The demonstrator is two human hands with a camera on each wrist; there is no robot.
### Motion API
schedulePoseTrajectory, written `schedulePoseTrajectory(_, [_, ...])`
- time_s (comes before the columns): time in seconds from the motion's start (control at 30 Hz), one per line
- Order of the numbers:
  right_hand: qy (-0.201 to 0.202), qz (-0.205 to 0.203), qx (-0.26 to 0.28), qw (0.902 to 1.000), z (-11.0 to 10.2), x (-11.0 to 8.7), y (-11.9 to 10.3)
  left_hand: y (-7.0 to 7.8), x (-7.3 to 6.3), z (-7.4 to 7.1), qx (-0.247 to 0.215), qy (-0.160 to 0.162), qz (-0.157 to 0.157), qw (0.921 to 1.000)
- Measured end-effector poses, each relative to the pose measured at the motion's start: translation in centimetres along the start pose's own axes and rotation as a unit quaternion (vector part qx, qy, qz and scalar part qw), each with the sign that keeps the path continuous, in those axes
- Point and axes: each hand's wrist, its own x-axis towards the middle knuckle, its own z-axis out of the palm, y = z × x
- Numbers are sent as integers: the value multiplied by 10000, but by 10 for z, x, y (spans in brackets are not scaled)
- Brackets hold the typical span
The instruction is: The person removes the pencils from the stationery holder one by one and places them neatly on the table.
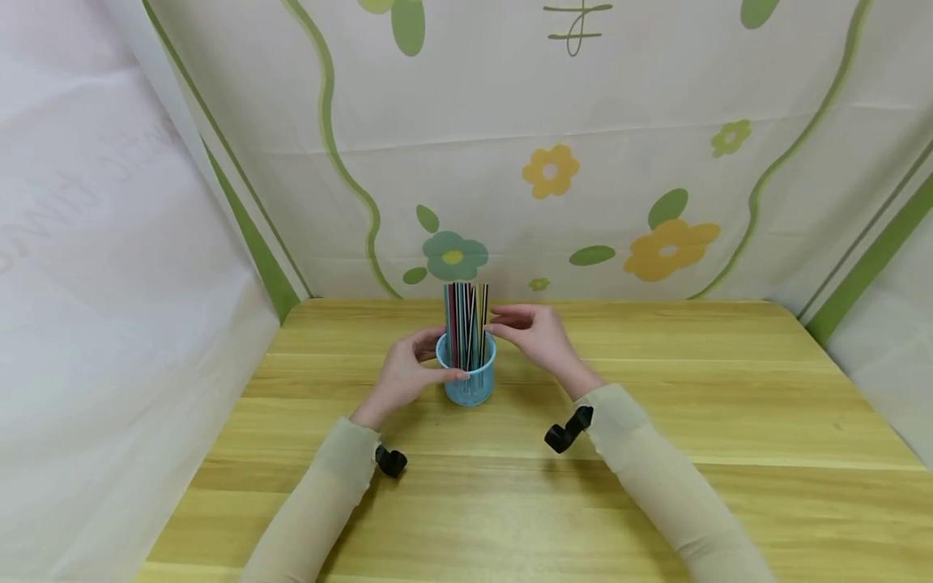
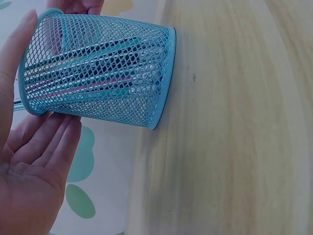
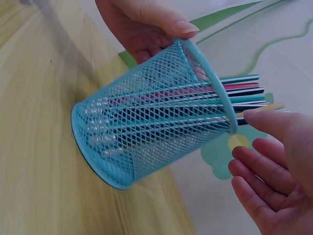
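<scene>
A light blue wire-mesh pen cup [image 1: 469,390] stands upright on the table, full of slim pencils [image 1: 463,320] in teal, dark red, yellow and black-and-white. My left hand [image 1: 410,368] holds the cup near its rim, thumb across the front and fingers round the far side. In the right wrist view the left thumb [image 3: 168,22] lies on the rim. My right hand [image 1: 538,336] is at the cup's right side, thumb tip against the outermost pencils by the rim. Its other fingers [image 3: 259,171] spread loosely below, with nothing in them.
The wooden table [image 1: 466,502] runs out in front and to both sides. Close behind its back edge hangs a white cloth [image 1: 466,97] printed with flowers and leaves. Another pale cloth [image 1: 109,324] borders the left side. A black wrist camera [image 1: 567,431] sticks out by the right cuff.
</scene>
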Motion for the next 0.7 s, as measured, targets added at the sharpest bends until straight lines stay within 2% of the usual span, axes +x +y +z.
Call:
schedulePoseTrajectory(0.27, [264,-17,143,9995,13,5,0,-1,0,1,-150,98,8,9998])
schedulePoseTrajectory(0.7, [488,52,24,9988,16,4,-2,-3,1,0,-213,98,27,9997])
